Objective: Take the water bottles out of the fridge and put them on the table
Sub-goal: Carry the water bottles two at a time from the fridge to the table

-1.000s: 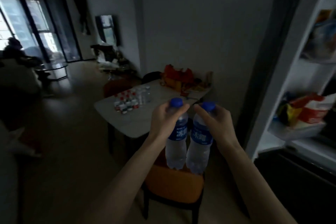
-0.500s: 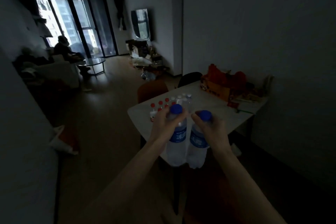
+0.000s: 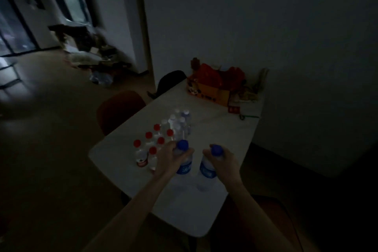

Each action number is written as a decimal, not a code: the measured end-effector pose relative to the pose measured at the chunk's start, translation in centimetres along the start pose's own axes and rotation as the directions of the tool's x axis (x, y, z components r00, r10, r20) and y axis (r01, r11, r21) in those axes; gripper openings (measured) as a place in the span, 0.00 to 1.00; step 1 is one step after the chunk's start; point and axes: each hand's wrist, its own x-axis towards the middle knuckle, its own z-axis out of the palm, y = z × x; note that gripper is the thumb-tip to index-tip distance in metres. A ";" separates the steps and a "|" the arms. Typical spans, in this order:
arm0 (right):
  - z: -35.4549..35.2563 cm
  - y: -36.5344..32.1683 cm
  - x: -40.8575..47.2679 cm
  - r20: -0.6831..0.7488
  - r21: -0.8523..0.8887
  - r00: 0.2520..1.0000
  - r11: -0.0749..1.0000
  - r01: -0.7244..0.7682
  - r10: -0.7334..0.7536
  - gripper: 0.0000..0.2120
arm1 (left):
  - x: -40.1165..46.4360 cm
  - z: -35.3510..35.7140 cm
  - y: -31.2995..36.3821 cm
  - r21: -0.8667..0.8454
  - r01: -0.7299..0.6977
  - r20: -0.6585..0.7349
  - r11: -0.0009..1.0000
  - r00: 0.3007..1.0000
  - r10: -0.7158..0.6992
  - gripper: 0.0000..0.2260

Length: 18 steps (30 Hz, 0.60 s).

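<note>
My left hand (image 3: 167, 157) grips one blue-capped bottle (image 3: 184, 166) by the neck; my right hand (image 3: 223, 159) grips the other bottle (image 3: 206, 172) the same way, both hanging over the table (image 3: 204, 217). The standing bottles (image 3: 161, 139) crowd at 11 o'clock, so I want to lower mine straight down onto bare tabletop at 6 o'clock, bases flat, before my fingers loosen.

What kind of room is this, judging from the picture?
Probably the dining area of a dim home: a white table with chairs against a wall, tall windows beyond, and floor clutter.
</note>
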 end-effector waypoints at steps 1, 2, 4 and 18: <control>1.0 0.3 0.6 -0.015 -0.004 0.999 0.999 -0.033 0.033 0.20 | 1.6 0.1 -1.2 0.022 0.008 0.040 1.000 0.999 -0.009 0.22; 1.9 0.6 1.1 -0.027 -0.002 0.998 0.998 -0.059 0.059 0.20 | 3.3 0.3 -2.4 0.047 0.024 0.081 0.999 0.996 -0.027 0.25; 4.0 1.1 2.4 -0.059 0.001 0.994 0.995 -0.096 0.096 0.19 | 6.1 0.1 -3.6 0.070 0.059 0.173 0.996 0.982 -0.071 0.16; 12.4 5.0 10.0 -0.039 -0.131 0.976 0.967 -0.218 0.214 0.17 | 16.5 2.9 -11.7 0.031 -0.001 0.270 1.000 0.963 -0.007 0.37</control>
